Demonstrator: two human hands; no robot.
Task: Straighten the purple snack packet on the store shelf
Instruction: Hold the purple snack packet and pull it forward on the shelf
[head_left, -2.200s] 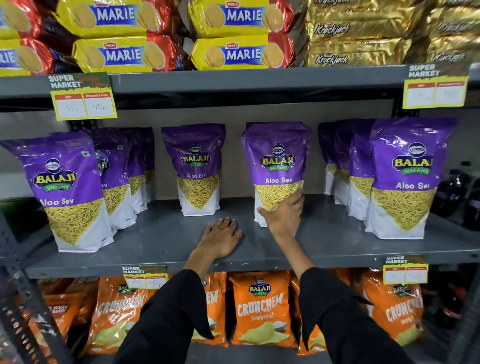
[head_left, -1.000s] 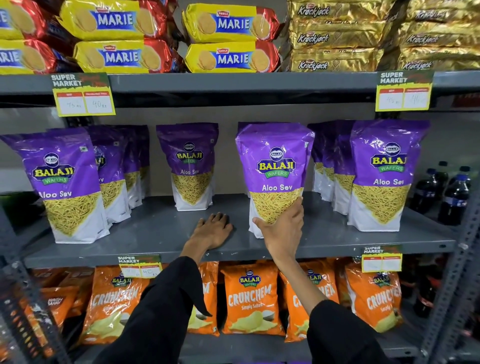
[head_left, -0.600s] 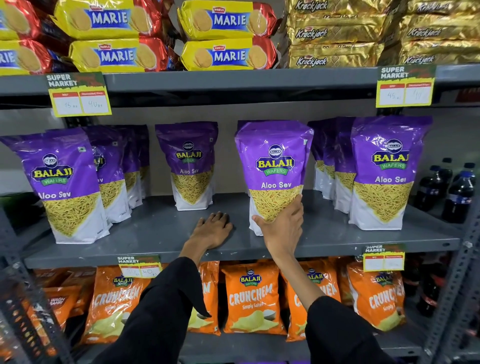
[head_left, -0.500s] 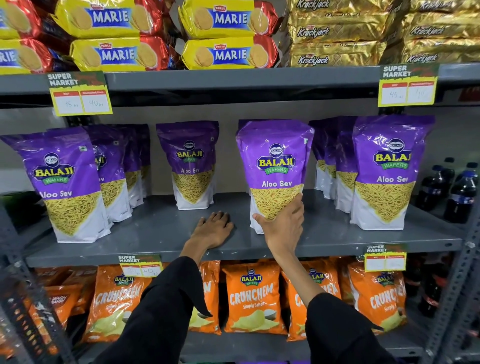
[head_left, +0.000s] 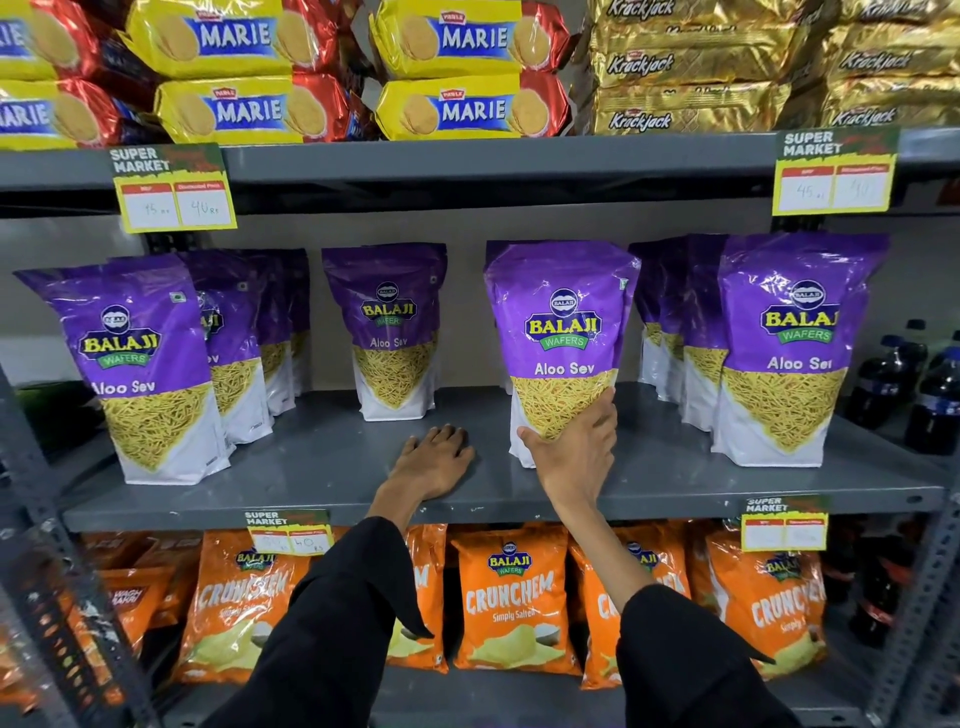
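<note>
A purple Aloo Sev snack packet (head_left: 561, 332) stands upright near the front of the grey middle shelf (head_left: 322, 467), facing me. My right hand (head_left: 576, 452) grips its lower part, thumb on the left edge and fingers around the right side. My left hand (head_left: 434, 460) lies flat, palm down, on the bare shelf just left of the packet, holding nothing. The packet's bottom edge is partly hidden behind my right hand.
More purple Aloo Sev packets stand at the left (head_left: 140, 364), centre back (head_left: 389, 327) and right (head_left: 789, 348). Dark bottles (head_left: 893, 379) sit at the far right. Biscuit packs (head_left: 457, 73) fill the shelf above, orange chip bags (head_left: 511, 597) the one below.
My right hand has brought the packet forward from the back of the shelf and holds it upright near the front. My left hand has stayed flat on the shelf.
</note>
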